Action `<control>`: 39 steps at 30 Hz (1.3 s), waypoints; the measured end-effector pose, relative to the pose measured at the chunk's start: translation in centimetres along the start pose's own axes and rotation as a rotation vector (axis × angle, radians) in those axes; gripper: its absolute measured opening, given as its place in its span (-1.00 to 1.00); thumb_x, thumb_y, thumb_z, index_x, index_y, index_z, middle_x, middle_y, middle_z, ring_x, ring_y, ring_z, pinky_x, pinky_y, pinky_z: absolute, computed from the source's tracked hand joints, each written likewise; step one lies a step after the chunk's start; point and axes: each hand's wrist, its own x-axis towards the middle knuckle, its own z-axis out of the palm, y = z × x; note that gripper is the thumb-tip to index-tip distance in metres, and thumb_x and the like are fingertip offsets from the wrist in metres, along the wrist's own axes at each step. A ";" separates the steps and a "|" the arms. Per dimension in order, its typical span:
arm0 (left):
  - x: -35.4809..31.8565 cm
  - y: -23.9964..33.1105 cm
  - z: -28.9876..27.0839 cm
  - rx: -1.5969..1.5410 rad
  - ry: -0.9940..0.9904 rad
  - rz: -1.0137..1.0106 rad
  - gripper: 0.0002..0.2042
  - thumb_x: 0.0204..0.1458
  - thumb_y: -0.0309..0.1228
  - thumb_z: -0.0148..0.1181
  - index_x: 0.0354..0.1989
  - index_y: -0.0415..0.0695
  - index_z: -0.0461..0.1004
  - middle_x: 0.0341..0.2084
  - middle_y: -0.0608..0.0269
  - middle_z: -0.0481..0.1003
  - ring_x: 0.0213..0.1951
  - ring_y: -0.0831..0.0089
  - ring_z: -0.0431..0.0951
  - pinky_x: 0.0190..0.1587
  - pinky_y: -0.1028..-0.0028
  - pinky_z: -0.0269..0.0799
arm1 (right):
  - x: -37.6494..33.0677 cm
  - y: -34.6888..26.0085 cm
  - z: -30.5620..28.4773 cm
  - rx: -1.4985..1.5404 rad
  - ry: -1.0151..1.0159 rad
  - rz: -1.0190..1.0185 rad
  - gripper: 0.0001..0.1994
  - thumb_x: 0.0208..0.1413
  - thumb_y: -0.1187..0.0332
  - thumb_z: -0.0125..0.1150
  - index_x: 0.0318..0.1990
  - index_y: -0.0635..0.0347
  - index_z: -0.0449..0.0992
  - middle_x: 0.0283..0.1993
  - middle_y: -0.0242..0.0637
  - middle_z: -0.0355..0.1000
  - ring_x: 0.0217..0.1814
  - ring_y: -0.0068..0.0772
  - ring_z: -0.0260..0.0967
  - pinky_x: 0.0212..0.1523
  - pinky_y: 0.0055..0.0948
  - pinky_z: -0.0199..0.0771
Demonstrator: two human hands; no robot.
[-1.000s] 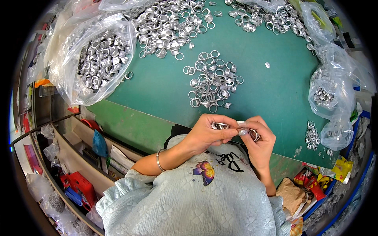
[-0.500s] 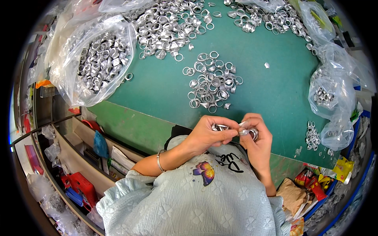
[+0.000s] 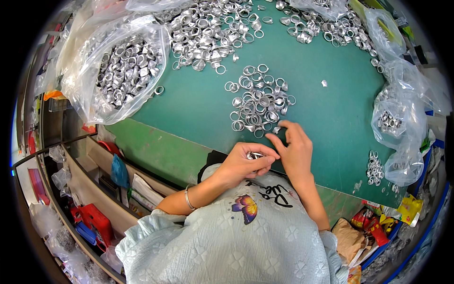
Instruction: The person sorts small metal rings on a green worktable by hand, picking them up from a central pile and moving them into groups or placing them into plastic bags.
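Fingers of right hand (image 3: pixel 294 150) touch ring pile (image 3: pixel 257 102); left hand (image 3: pixel 246 163) grips ring (image 3: pixel 254 155)

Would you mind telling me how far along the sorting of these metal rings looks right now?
Done: cannot tell, since no finished batch is clearly set apart. In hand: the left hand pinches a few rings, while the right hand reaches to the small pile. Left: a big heap and a full clear bag remain.
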 end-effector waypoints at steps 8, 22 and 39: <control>0.2 -0.2 0.3 -0.067 0.084 0.187 -0.78 -0.03 -0.50 0.12 -0.18 -0.26 0.39 -0.62 0.38 0.34 -0.62 0.74 0.25 -0.69 0.73 -0.02 | -0.3 0.3 -3.0 1.441 -0.408 0.684 -0.78 0.19 0.27 -0.15 -0.26 0.24 0.33 -0.59 -0.48 0.12 -0.70 -0.74 -0.09 -0.72 -0.75 -0.18; 0.6 0.5 1.5 0.101 0.068 0.316 -0.72 -0.09 -0.60 0.12 -0.14 -0.26 0.36 -0.58 0.38 0.35 -0.62 0.73 0.26 -0.65 0.72 0.06 | -1.6 0.4 -3.1 2.112 -0.573 1.032 -0.77 0.18 0.21 -0.18 -0.32 0.17 0.30 -0.57 -0.45 0.06 -0.68 -0.67 -0.09 -0.76 -0.74 -0.12; 0.5 0.6 0.6 0.038 0.063 0.243 -0.77 -0.07 -0.63 0.08 -0.18 -0.28 0.37 -0.56 0.36 0.35 -0.64 0.69 0.27 -0.70 0.71 0.01 | 3.0 1.4 1.2 0.091 0.092 0.067 -0.86 0.01 0.46 0.10 -0.27 0.25 0.35 -0.62 -0.36 0.31 -0.63 -0.66 0.22 -0.65 -0.58 0.19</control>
